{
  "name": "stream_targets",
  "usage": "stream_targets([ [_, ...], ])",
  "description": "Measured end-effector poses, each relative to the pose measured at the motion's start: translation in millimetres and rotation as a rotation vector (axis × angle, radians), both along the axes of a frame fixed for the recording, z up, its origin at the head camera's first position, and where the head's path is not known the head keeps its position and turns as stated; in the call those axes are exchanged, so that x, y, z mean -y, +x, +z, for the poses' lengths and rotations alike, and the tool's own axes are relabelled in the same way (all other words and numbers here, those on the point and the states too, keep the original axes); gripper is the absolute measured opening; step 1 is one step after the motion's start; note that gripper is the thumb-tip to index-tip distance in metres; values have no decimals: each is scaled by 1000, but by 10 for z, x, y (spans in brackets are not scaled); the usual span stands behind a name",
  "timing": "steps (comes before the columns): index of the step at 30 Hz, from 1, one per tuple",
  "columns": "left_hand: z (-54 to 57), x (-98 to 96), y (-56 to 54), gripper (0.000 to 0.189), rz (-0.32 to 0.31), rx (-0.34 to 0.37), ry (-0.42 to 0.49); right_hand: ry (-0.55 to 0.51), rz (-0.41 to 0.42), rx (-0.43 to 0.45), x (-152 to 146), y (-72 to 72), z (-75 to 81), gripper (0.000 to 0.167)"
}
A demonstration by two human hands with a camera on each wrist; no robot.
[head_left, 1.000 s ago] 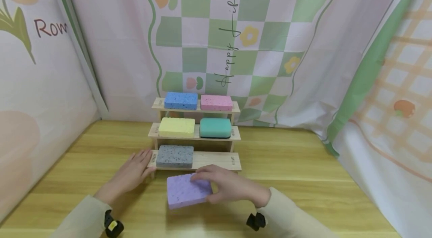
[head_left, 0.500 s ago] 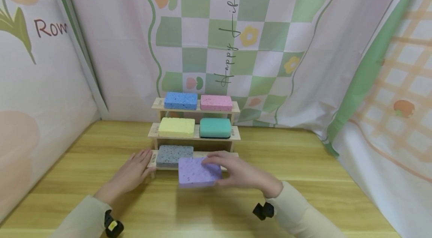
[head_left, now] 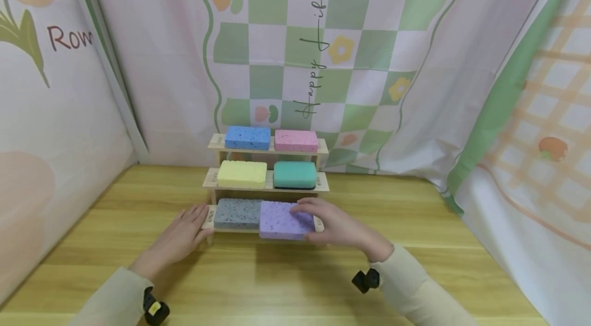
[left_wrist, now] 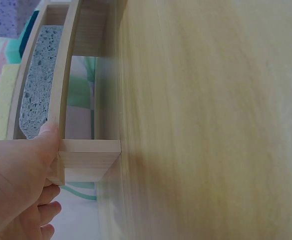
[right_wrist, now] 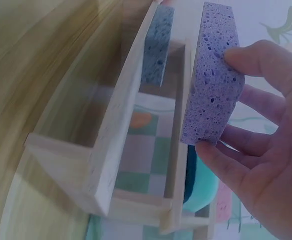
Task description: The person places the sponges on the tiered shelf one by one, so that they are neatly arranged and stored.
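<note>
My right hand (head_left: pixel 334 223) grips a purple sponge (head_left: pixel 282 221) by its right end, thumb on one side and fingers on the other. The sponge is held over the right half of the lowest tier of a three-tier wooden shelf (right_wrist: pixel 106 165); the right wrist view shows it above the open frame. Beside it, a grey speckled sponge (head_left: pixel 237 213) lies on that tier's left half. My left hand (left_wrist: pixel 21 185) holds the left end of the lowest tier, its thumb on the front rail and the other fingers curled by the end.
On the middle tier sit a yellow sponge (head_left: pixel 242 174) and a teal sponge (head_left: pixel 294 175). A blue sponge (head_left: pixel 247 137) and a pink sponge (head_left: pixel 296 140) occupy the top one. The shelf stands on a wood-grain table (head_left: pixel 392 264), with patterned curtains (head_left: pixel 175 59) behind and at both sides.
My right hand has carried the purple sponge from in front of the shelf, forward and to the right, over the lowest tier beside the grey sponge. The left hand has stayed in place.
</note>
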State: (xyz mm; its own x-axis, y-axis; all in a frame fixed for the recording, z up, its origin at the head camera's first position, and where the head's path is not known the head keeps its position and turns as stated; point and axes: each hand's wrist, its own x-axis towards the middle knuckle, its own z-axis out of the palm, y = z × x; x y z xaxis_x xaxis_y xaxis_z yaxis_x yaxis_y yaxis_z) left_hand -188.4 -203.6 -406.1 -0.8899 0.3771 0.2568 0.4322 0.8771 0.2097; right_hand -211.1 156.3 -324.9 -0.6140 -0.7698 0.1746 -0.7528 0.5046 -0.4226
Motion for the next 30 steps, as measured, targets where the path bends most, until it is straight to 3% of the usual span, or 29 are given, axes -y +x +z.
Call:
stream_targets([
  [22, 16, 4, 14, 59, 4, 1, -6, 61, -94, -5, -126, -226, -198, 48],
  [30, 19, -2, 17, 59, 8, -1, -9, 77, -95, -21, -111, -293, -263, 47],
])
